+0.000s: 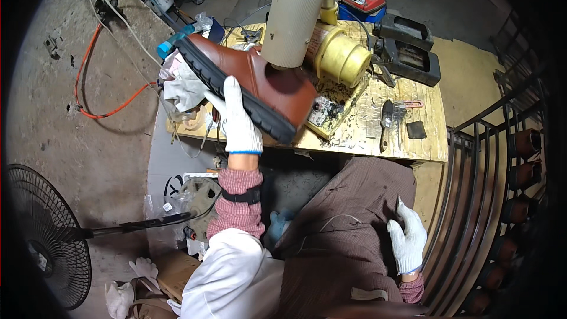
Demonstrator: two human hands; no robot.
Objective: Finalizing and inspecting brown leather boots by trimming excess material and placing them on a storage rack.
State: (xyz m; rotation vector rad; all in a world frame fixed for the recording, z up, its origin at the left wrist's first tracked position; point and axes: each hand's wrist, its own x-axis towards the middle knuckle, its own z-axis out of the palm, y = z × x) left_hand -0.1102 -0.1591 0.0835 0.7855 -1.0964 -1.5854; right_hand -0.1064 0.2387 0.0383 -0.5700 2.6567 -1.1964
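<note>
**Boot held against the post, one-handed**

Left hand (239,119), white-gloved, fingers wrapped under the black sole of a brown leather boot (245,82), gripping it closed. Boot sits over the near-left part of the wooden bench (378,136), upper pressed to the pale upright cylinder (295,12) just left of the yellow motor housing (342,56).

Long axis runs diagonally: one end up and left, the other down and right toward the bench's front edge. Sole faces the person.

Right hand (407,239), gloved, rests loosely curled on the lap, holding nothing.

Risk, as I judge it: single-hand grip near mid-sole could let the boot twist or slip off the cylinder, scuffing leather.
</note>
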